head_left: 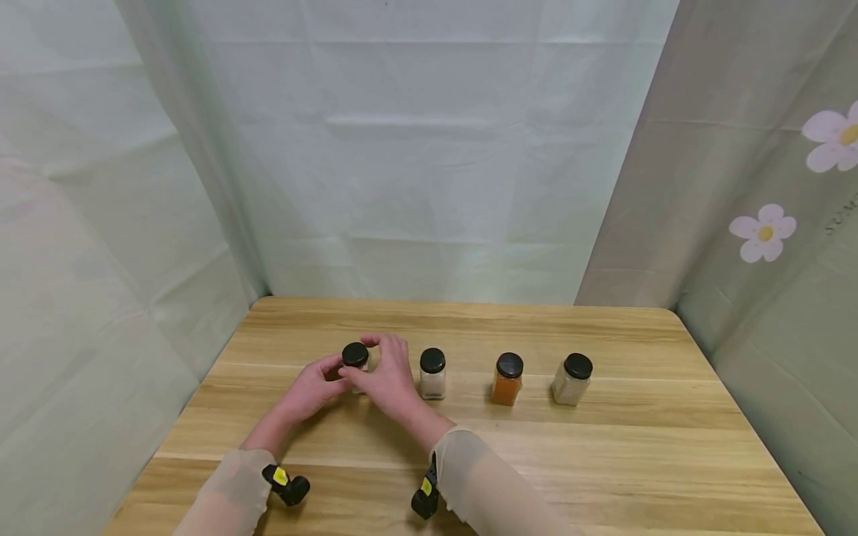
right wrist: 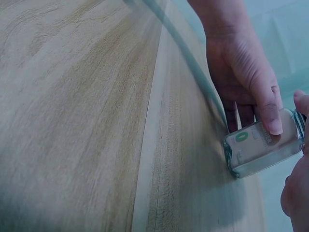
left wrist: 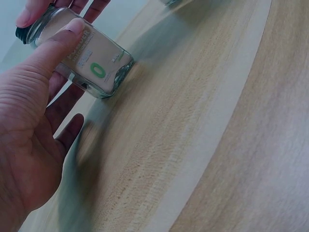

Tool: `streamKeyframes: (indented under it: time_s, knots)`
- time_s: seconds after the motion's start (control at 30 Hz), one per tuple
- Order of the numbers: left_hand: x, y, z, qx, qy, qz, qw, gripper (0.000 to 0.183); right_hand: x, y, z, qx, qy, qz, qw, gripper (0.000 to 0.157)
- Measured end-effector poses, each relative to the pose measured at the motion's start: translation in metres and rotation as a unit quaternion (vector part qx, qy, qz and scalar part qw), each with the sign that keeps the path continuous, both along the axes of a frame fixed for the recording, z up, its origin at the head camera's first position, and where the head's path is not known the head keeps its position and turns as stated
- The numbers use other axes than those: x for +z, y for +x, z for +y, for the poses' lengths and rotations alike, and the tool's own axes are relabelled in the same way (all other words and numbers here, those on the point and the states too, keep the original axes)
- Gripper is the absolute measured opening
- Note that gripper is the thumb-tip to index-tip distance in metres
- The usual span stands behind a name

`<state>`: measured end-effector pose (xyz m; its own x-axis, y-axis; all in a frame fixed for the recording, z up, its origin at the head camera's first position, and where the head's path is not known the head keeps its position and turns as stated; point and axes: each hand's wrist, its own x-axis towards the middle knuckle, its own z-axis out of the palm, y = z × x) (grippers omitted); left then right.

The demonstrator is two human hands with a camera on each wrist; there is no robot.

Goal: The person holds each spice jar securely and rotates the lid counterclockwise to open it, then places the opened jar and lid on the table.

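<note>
A square, clear glass jar of beige powder (left wrist: 87, 58) is being held roughly upright at the left far part of the light wood-grain table (head_left: 637, 447), the left hand (head_left: 311, 391) clamping its body while the right hand (head_left: 389, 378) is pinching its round black lid (head_left: 355, 353). Good handling is probably calling for a steady left hold and even right-hand pressure. Rightward, a black-lidded white-filled glass jar (head_left: 432, 376), an orange-filled jar (head_left: 507, 387) and a beige-filled jar (head_left: 571, 385) are standing apart.
</note>
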<state>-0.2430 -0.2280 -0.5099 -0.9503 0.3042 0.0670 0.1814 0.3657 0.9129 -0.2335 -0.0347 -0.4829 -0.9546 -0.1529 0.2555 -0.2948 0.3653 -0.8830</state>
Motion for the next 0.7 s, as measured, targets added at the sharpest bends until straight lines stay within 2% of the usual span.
streamKeyframes:
  time_s: [0.27, 0.7]
  knots:
    - [0.0010, 0.0009, 0.0000, 0.003, -0.007, -0.015, 0.9999, 0.047, -0.0003, -0.0011, -0.0006, -0.001, -0.009, 0.000, 1.000, 0.050]
    - [-0.0005, 0.0001, -0.0007, 0.004, -0.016, -0.001, 0.9999, 0.046, -0.0001, 0.0012, 0.0008, 0.010, -0.011, 0.001, 1.000, 0.047]
